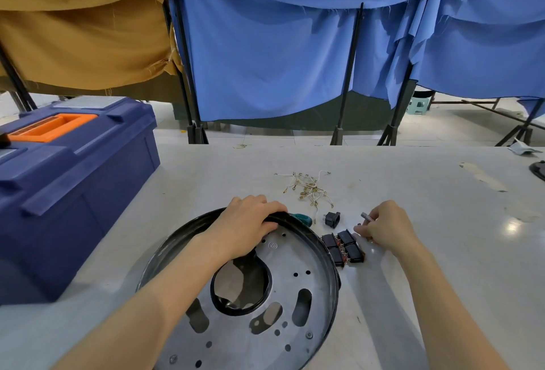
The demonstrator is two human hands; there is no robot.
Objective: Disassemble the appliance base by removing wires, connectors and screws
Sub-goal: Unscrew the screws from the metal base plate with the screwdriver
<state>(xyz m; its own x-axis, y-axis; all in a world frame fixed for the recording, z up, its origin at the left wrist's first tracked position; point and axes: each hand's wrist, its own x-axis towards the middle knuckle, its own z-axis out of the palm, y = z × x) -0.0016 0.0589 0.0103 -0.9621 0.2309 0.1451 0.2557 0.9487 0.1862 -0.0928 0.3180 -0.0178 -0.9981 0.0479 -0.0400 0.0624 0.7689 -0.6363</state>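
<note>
On the smooth white table [413, 192], right of a navy plastic toolbox [73, 192] with an orange handle, the round appliance base [295, 296] is found lying at the near edge: a glossy black rim around a dull grey perforated metal plate. The far rim is gripped by the left hand [247, 228], fingers curled over it. Should that rim be lifted or dragged, the cluster of four black rocker switches [343, 247] touching it could be scattered. Two screws [309, 335] are noted in the plate, not yet removed. A pile of pale wires with brass terminals [309, 189] lies beyond. A small silvery metal piece [365, 216], possibly a bit, is pinched in the bunched fingers of the right hand [386, 228]; if dropped, it may roll away.
</note>
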